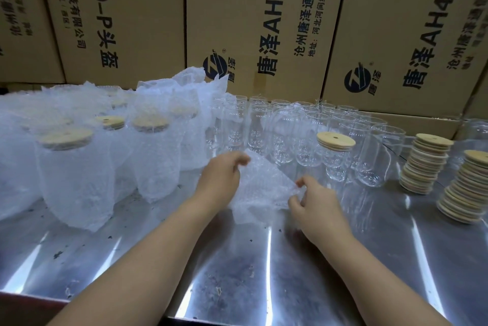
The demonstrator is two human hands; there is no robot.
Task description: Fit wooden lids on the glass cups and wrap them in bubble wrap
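Observation:
A loose sheet of bubble wrap (pixel 260 188) hangs just above the steel table (pixel 237 259) at the centre. My left hand (pixel 221 175) pinches its upper left edge and my right hand (pixel 314 199) pinches its right edge. Behind the sheet stand several bare glass cups (pixel 280 130) in rows. One glass cup with a wooden lid (pixel 336 141) stands at the front right of the rows. Two stacks of wooden lids (pixel 425 164) (pixel 467 188) sit at the right. Several lidded, wrapped cups (pixel 76 175) fill the left side.
Cardboard boxes (pixel 250 21) with printed text form a wall right behind the table. A heap of bubble wrap (pixel 184 88) rises behind the wrapped cups. The table's near edge (pixel 105 302) runs along the bottom left.

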